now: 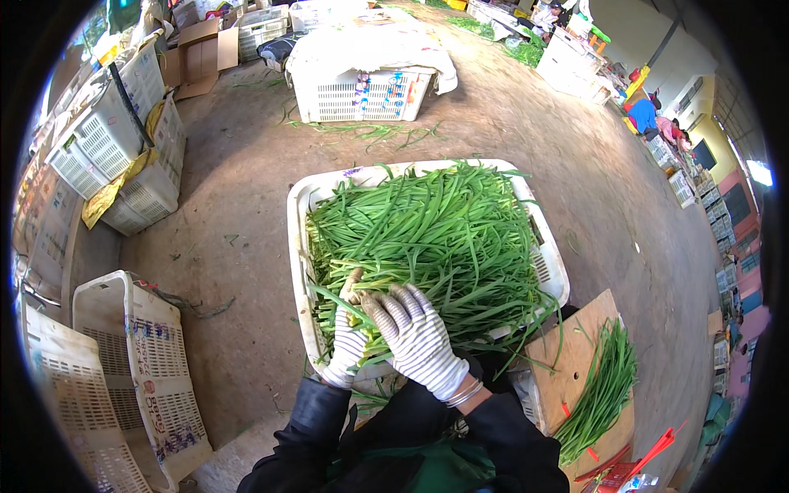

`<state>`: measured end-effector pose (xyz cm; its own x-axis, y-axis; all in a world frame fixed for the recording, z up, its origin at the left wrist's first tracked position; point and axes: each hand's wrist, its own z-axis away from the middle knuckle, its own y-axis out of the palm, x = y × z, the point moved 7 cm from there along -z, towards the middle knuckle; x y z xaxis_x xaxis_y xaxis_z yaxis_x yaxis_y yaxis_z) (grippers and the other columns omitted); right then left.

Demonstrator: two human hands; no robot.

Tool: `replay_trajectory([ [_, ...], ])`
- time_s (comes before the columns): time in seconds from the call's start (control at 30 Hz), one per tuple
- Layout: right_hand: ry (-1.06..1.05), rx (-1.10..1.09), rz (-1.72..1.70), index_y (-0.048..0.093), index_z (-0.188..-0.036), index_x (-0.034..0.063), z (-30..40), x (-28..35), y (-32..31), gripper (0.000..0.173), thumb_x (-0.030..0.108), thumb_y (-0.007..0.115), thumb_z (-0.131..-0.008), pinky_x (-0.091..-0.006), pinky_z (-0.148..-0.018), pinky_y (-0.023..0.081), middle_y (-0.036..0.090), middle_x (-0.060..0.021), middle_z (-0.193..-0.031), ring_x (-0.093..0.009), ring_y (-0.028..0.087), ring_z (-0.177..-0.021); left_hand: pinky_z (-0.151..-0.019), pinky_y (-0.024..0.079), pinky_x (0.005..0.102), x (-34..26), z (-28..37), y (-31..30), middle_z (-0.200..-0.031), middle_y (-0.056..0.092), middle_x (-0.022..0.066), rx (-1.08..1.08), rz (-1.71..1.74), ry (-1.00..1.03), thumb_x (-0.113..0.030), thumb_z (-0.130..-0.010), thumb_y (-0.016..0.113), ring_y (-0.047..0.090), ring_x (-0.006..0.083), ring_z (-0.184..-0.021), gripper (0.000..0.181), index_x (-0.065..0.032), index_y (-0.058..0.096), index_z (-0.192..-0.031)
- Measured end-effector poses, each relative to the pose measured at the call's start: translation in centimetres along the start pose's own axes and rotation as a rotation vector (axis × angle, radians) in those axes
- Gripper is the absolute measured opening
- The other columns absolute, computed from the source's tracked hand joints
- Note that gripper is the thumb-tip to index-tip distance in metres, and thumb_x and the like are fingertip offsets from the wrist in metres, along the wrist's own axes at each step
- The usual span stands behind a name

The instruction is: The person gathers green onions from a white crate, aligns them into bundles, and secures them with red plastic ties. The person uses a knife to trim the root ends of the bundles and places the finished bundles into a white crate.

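A white plastic crate [297, 246] stands before me, heaped with long green leaves that look like garlic chives [425, 228]. At its near left corner, my left hand [348, 345], in a striped knitted glove, is closed around pale stalk ends with the thumb up. My right hand [419, 339], gloved alike with dirty fingertips, lies palm down with its fingers bent over the same small bunch of chives [362, 352]. The fingers touch near the stalks and hide part of the bunch. The right palm is out of sight.
At lower right, a wooden board [555, 351] bears a pile of chives [601, 394] with red ties [656, 450] nearby. Tipped crates [166, 370] stand at left, stacked crates [105, 148] beyond them. A cloth-covered crate [363, 95] stands ahead. People [644, 117] work at far right.
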<state>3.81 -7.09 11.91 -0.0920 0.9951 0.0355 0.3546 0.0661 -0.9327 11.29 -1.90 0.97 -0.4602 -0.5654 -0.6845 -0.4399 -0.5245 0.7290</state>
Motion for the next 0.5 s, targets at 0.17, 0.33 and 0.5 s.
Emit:
replay_trajectory([
  [0.17,0.084,0.036,-0.24,0.058,-0.122,0.0076,0.5,-1.0,0.6,0.066,0.023,0.078,-0.061,-0.0477,-0.107,0.039,0.061,-0.0115,-0.119,-0.032,0.056,-0.112,-0.09,0.05,0.028,-1.3,0.0,0.7,-0.115,0.062,0.007,0.144,-0.381,0.038,-0.014,-0.09,0.069,0.06,0.0133,-0.102,0.063,-0.0015,0.039,-0.144],
  [0.33,0.132,-0.072,-0.446,0.063,-0.11,0.0092,0.1,-3.0,-1.4,0.05,0.022,0.079,-0.065,-0.0473,-0.099,0.045,0.062,-0.0136,-0.107,-0.035,0.057,-0.107,-0.088,0.052,0.0275,-0.6,0.3,0.1,-0.116,0.063,0.0056,0.225,-0.273,-0.105,-0.018,-0.079,0.081,0.062,0.013,-0.101,0.08,-0.003,0.038,-0.145],
  [0.5,0.238,-0.039,-0.475,0.059,-0.12,0.0121,-1.0,-3.4,-1.4,0.057,0.019,0.077,-0.067,-0.0436,-0.102,0.043,0.051,-0.0092,-0.134,-0.032,0.05,-0.122,-0.087,0.054,0.0295,-0.7,1.2,-0.1,-0.116,0.064,0.0068,0.236,-0.279,-0.161,-0.01,-0.082,0.077,0.063,0.0136,-0.103,0.05,-0.0029,0.051,-0.125],
])
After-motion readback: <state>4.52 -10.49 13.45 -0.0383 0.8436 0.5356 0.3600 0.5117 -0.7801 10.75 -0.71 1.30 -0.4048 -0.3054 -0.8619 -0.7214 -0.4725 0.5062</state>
